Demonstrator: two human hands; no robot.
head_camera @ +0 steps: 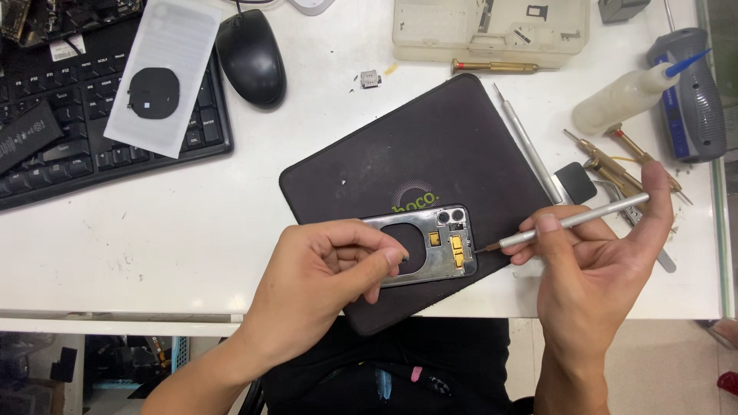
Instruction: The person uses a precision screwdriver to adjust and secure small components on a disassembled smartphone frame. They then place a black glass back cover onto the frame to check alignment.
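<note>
The left hand [323, 269] pinched the phone frame [430, 244] flat on the black mat [430, 146]. The right hand [596, 265] held a screwdriver [569, 223] closed in its fingers; the tip should probably stay straight and steady, with light pressure.

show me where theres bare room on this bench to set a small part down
The widest free patch is the white table between the keyboard and the left hand. The upper half of the black mat is also bare. It is crowded right of the mat: screwdrivers, a squeeze bottle and the right hand.
</note>
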